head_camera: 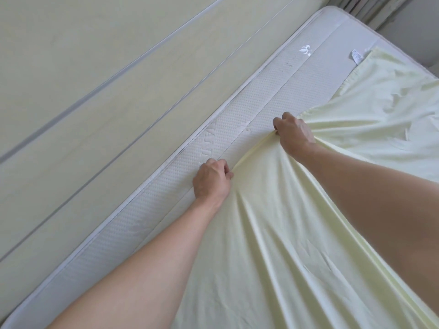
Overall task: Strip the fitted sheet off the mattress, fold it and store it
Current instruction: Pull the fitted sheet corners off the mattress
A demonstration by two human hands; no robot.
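Under both hands, pale yellow fitted sheet [297, 233] lies bunched on the mattress [237, 129], edge already off the far side. Left hand [211, 180] and right hand [293, 134] each curl tight around a fistful of the hem. Cloth judged light, limp, slightly slick; best taken at the gathered hem, where fingers [228, 174] get purchase.
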